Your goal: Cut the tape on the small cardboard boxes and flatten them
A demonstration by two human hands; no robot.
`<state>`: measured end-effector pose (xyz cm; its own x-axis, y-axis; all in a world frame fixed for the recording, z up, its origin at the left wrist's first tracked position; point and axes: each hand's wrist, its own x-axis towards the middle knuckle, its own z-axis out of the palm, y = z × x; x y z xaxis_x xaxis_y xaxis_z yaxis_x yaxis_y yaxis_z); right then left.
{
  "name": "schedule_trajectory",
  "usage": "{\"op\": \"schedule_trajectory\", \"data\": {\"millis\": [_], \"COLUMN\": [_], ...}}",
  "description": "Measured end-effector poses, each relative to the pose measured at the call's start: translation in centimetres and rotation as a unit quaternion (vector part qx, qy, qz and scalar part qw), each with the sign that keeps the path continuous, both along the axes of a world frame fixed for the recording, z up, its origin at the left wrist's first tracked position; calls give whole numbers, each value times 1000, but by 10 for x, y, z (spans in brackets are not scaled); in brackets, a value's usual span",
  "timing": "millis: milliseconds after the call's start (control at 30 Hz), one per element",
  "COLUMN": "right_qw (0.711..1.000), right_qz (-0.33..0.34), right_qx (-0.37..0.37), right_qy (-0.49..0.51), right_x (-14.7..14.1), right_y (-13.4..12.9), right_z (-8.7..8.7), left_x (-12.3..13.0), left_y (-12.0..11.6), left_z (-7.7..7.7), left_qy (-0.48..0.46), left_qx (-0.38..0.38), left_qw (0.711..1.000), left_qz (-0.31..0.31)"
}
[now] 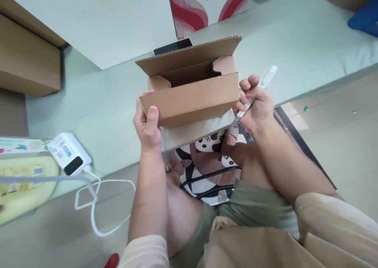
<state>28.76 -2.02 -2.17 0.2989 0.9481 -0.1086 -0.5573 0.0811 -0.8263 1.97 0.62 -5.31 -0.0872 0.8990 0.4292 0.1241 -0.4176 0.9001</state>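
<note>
An open cardboard box (190, 100) is held up over the front edge of the bench, its lid flap raised and side flaps folded inward. At its left end, my left hand (148, 122) grips it, thumb on the front wall and fingers behind. My right hand (255, 102) is closed around a slim white utility knife (267, 77), which slants up and to the right. Some right fingers are beside the box's right end; whether they press on it I cannot tell. Inside, the box is dark, and its bottom is hidden.
A light green covered bench (295, 43) runs across the view. On it are a dark flat device (174, 46), a red-and-white carton (212, 8) and a white device (69, 153) with a cable. Brown cartons (29, 59) stand left, a yellow package (26, 181) below them.
</note>
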Motion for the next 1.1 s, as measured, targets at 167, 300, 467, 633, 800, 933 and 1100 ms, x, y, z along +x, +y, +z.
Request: {"op": "schedule_trajectory", "data": {"millis": [167,300,467,633,800,933,1100], "right_qw": [999,994,998,999,1000,999,991], "right_qz": [26,22,26,8,-13,10,-47], "right_qx": [18,6,7,-3,-19,15,62], "right_qy": [29,109,55,-39,7,30,-108], "right_x": [1,0,3,4,0,5,10], "right_y": [-1,-4,-3,-1,-2,0,4], "right_z": [1,5,2,0,2,-9,-33], "left_x": [0,2,3,3,3,3,2], "left_y": [1,1,2,2,1,2,2], "left_z": [0,0,0,1,1,0,-1], "left_qy": [5,14,-3,11,-2,-36,-32], "left_qx": [-5,1,7,0,6,18,12], "left_qw": [1000,1000,1000,1000,1000,999,999], "left_qz": [12,21,21,27,23,2,-8]}}
